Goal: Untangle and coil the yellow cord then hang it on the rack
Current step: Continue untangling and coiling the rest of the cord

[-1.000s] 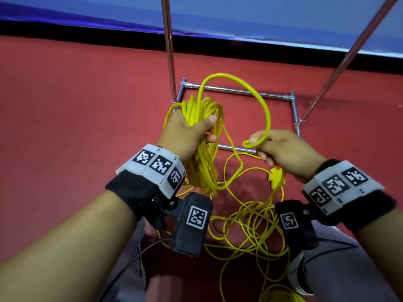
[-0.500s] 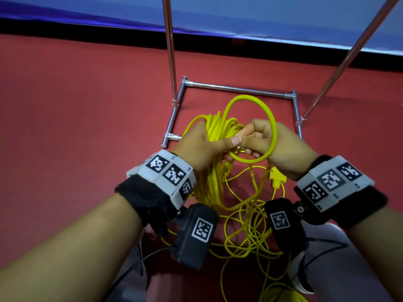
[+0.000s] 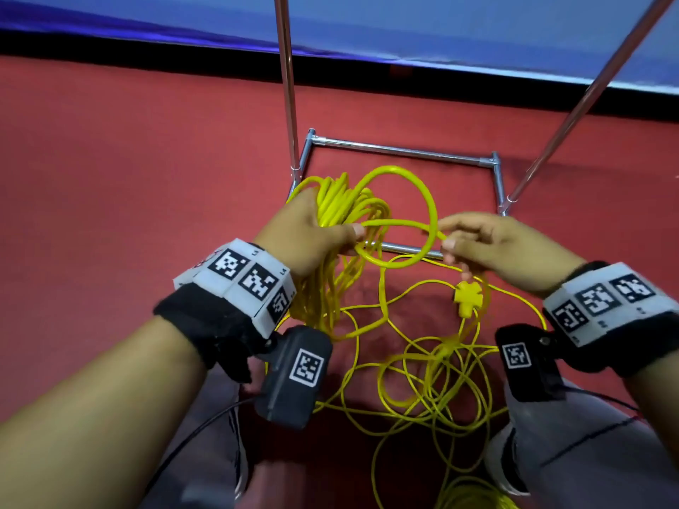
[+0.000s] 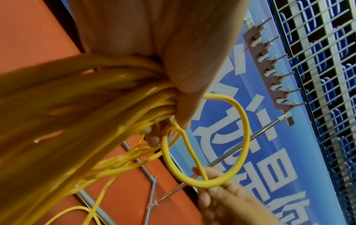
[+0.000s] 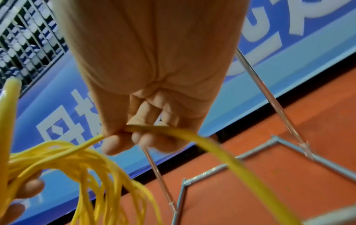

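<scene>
- Grey trouser legs point(image 3: 573, 453) are showing nearest the head camera, with loose cord point(image 3: 433, 372) lying tangled on the red floor point(image 3: 110, 185) between them.
- A yellow plug point(image 3: 467, 296) is hanging just under the right hand point(image 3: 492, 247), among the slack strands.
- The left hand point(image 3: 305, 236) is gripping a thick bundle of coils point(image 3: 341, 200), fingers curled round it, thumb lying across the top.
- The right hand is pinching one strand between thumb and fingers, apart from the left hand; a fresh loop point(image 3: 404, 214) is arching up between the two.
- The rack point(image 3: 400, 150) is standing just beyond the hands, its base bars on the floor and two poles rising.
- In the left wrist view, a hook strip point(image 4: 269, 64) is probably sitting atop the rack, though it looks blurred.
- A blue banner point(image 3: 441, 27) is running along the back.
</scene>
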Demonstrator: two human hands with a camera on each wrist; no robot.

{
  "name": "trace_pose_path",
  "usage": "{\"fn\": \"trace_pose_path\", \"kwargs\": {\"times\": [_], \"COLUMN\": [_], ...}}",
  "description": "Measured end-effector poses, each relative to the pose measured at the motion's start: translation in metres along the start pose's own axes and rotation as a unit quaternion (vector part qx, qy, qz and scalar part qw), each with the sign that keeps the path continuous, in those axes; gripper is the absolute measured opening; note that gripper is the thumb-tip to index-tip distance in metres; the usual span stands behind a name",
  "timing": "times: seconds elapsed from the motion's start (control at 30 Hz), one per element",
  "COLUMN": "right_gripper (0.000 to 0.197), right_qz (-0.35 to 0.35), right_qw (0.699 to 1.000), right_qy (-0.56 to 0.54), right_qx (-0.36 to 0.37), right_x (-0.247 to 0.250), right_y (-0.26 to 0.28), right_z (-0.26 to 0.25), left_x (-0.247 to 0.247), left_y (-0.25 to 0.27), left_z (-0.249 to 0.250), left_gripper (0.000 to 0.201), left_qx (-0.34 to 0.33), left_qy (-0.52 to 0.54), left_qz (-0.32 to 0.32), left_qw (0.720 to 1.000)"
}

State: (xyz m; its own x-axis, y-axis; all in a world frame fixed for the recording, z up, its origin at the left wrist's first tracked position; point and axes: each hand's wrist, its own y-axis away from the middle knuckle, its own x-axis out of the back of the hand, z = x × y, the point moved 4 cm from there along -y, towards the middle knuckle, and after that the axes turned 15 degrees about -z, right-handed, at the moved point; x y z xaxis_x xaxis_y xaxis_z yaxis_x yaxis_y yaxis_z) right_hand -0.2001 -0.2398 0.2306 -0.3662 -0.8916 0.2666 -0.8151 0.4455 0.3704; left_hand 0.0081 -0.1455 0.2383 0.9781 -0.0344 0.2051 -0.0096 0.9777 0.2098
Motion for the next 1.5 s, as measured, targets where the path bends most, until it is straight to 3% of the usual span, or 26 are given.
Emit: {"fn": "trace_pose_path", "kwargs": {"times": [0.07,0.17,0.23,0.33,0.47,0.53,0.63,0.67,0.8,0.87,0.97,1.07,1.17,1.23,1.3,1.37,1.43,1.5], "right_gripper": [0.024,0.02,0.019,0.025,0.016,0.011,0.025,0.025,0.019,0.006,0.01,0.021,0.024,0.023,0.022,0.017,0.03,0.037], "right_qz": [0.025,0.002,-0.012,-0.032,-0.077,-0.066,-0.019,-0.019,-0.089,-0.093,-0.07,0.044,0.081,0.042,0.003,-0.008,0.012,0.016], "right_qw": [0.995,0.981,0.984,0.992,0.995,0.996,0.992,0.992,0.995,0.995,0.997,0.997,0.994,0.988,0.981,0.991,0.996,0.992], "right_qy": [0.09,0.188,0.169,0.104,0.055,0.011,-0.093,-0.107,-0.053,-0.035,-0.02,-0.065,0.058,0.14,0.187,0.12,-0.016,-0.083], "right_qx": [0.029,0.042,0.051,0.061,0.039,0.054,0.08,0.069,0.004,-0.003,-0.007,0.015,0.052,0.057,0.049,0.062,0.081,0.094], "right_x": [0.009,0.005,0.0,-0.003,-0.012,-0.016,-0.012,-0.011,-0.017,-0.016,-0.008,0.006,0.013,0.004,-0.011,-0.022,-0.021,-0.015], "right_y": [0.004,0.003,0.0,-0.004,-0.009,-0.013,-0.018,-0.018,-0.014,-0.012,-0.011,-0.008,-0.004,-0.008,-0.015,-0.021,-0.022,-0.02], "right_z": [-0.013,-0.03,-0.039,-0.046,-0.044,-0.041,-0.029,-0.023,0.008,0.017,0.017,0.005,-0.021,-0.037,-0.044,-0.046,-0.045,-0.043], "left_x": [0.0,-0.007,-0.012,-0.016,-0.024,-0.026,-0.026,-0.026,-0.011,-0.005,-0.004,0.002,0.004,-0.004,-0.012,-0.014,-0.011,-0.009], "left_y": [-0.001,-0.002,-0.003,-0.004,-0.002,-0.003,-0.002,-0.001,-0.001,-0.003,-0.001,-0.004,-0.005,-0.003,-0.003,-0.003,-0.003,-0.003], "left_z": [-0.004,-0.007,-0.007,-0.01,-0.011,-0.012,-0.009,-0.005,0.005,0.004,0.001,-0.008,-0.013,-0.011,-0.009,-0.009,-0.009,-0.006], "left_gripper": [0.075,0.083,0.075,0.041,0.049,0.046,0.015,0.014,0.018,0.018,0.003,0.03,0.069,0.067,0.052,0.042,0.042,0.028], "left_qx": [0.007,0.011,0.016,0.023,0.025,0.039,0.037,0.034,0.013,0.001,0.006,0.018,0.023,0.018,0.014,0.022,0.031,0.028], "left_qy": [-0.038,-0.099,-0.116,-0.132,-0.117,-0.076,0.033,0.039,0.08,0.094,0.087,0.086,0.003,-0.034,-0.045,-0.021,-0.001,0.007], "left_qz": [-0.01,-0.034,-0.049,-0.059,-0.091,-0.1,-0.114,-0.112,-0.069,-0.055,-0.04,-0.019,-0.047,-0.075,-0.091,-0.089,-0.074,-0.072], "left_qw": [0.999,0.994,0.992,0.989,0.989,0.991,0.992,0.992,0.994,0.994,0.995,0.996,0.999,0.996,0.995,0.996,0.997,0.997]}}
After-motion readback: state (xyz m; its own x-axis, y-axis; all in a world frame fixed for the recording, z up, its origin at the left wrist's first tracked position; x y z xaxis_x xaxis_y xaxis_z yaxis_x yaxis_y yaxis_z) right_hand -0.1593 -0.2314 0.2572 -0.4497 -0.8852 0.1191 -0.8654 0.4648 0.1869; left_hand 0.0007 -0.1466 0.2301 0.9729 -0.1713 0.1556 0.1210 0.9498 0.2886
